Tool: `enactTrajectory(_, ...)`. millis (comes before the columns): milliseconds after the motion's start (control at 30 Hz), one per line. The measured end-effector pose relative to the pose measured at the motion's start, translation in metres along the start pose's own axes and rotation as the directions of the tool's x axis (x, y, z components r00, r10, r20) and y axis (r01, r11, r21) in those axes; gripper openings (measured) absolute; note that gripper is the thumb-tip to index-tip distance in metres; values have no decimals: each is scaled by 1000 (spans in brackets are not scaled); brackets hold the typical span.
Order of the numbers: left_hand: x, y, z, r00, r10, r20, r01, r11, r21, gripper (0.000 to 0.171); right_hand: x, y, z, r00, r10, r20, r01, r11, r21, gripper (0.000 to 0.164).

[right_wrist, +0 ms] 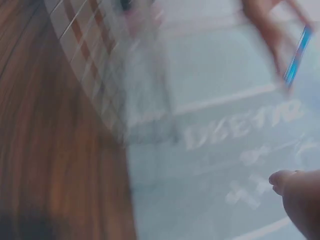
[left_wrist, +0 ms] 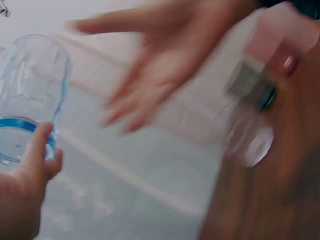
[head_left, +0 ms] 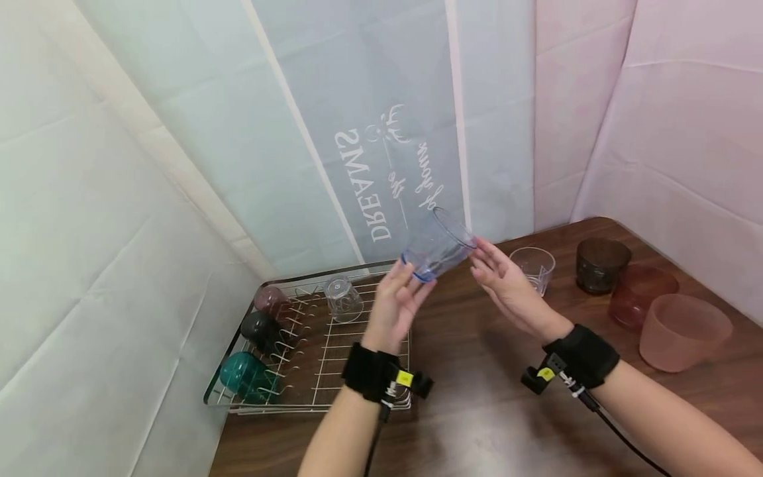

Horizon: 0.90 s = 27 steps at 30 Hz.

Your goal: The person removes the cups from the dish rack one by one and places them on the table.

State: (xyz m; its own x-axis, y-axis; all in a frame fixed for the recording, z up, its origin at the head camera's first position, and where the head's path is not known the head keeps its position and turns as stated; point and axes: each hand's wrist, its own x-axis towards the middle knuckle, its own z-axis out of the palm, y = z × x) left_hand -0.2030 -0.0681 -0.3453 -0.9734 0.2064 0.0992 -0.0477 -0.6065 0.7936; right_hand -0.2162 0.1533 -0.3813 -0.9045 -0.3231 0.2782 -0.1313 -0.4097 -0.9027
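My left hand pinches a clear glass with a blue-tinted base, thumb and fingers at its bottom end. The glass is tilted in the air, its mouth toward the upper right. Beside the rim is my right hand, fingers extended; in the left wrist view this hand is blurred and apart from the glass. Below and left stands a wire dish rack. It bears an upside-down clear glass, a teal one, a dark one and a pink one.
On the wooden table, at right, stand a clear glass, a dark glass, a red glass and a frosted pink glass. Printed curtains hang behind the table and along its sides.
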Motion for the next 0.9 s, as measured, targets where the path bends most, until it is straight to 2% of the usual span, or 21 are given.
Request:
enactTrajectory(67, -2, -17, 6, 1000, -21, 16, 22, 997, -74, 48, 1, -8, 9, 1000, 3, 24, -4, 999, 35, 89)
enactTrajectory(167, -5, -35, 10, 998, -48, 39, 53, 989, -141, 48, -1, -19, 15, 999, 14, 37, -15, 1000, 21, 84)
enactTrajectory(233, -7, -43, 10, 996, -71, 56, 79, 984, -158, 49, -4, -22, 16, 999, 13, 35, -13, 1000, 5, 79)
enactTrajectory(300, -6, -44, 9, 991, -102, 85, 112, 985, -130, 50, -8, -24, 13, 1000, 0, 26, 1, 1000, -27, 74)
enactTrajectory(367, -3, -40, 3, 979, -149, 139, 156, 987, -41, 52, -13, -25, 7, 1000, -18, 5, 18, 998, -66, 69)
enactTrajectory(433, 5, -27, -8, 964, -193, 184, 170, 976, 134, 55, -21, -26, -5, 999, -40, -34, 36, 990, -134, 66)
enactTrajectory(467, 9, -19, -16, 960, -205, 192, 158, 959, 234, 56, -26, -27, -13, 997, -38, -60, 26, 982, -188, 64)
enactTrajectory(500, 15, -8, -24, 962, -205, 182, 131, 926, 353, 57, -31, -28, -22, 995, -34, -94, 10, 969, -249, 63)
enactTrajectory(533, 20, 4, -33, 969, -193, 156, 97, 873, 478, 60, -37, -30, -31, 991, -24, -132, -19, 949, -316, 64)
enactTrajectory(567, 25, 18, -43, 979, -171, 113, 69, 795, 603, 62, -43, -30, -42, 986, -8, -169, -58, 921, -386, 66)
enactTrajectory(600, 31, 31, -52, 988, -139, 66, 48, 685, 727, 66, -48, -30, -52, 978, 8, -210, -104, 886, -451, 69)
enactTrajectory(667, 42, 58, -71, 995, -93, -45, 81, 433, 898, 73, -59, -25, -71, 959, 38, -280, -198, 798, -569, 75)
enactTrajectory(700, 46, 69, -78, 992, -81, -100, 121, 301, 946, 77, -64, -21, -80, 950, 47, -309, -234, 761, -605, 79)
enactTrajectory(733, 50, 79, -86, 987, -77, -143, 155, 187, 970, 80, -68, -16, -89, 942, 56, -332, -268, 723, -637, 83)
enactTrajectory(767, 54, 86, -94, 982, -78, -174, 180, 85, 980, 82, -71, -10, -96, 934, 54, -352, -292, 685, -668, 86)
enactTrajectory(800, 56, 90, -100, 976, -79, -201, 202, -7, 979, 84, -75, -3, -101, 926, 50, -375, -315, 653, -689, 88)
enactTrajectory(833, 57, 91, -106, 970, -88, -226, 219, -75, 973, 85, -79, 4, -105, 920, 53, -389, -334, 627, -704, 91)
enactTrajectory(867, 58, 89, -111, 964, -87, -249, 237, -127, 963, 86, -83, 11, -109, 913, 62, -404, -355, 612, -707, 93)
enactTrajectory(900, 58, 86, -116, 960, -83, -269, 253, -163, 954, 86, -87, 18, -111, 905, 68, -419, -373, 598, -709, 96)
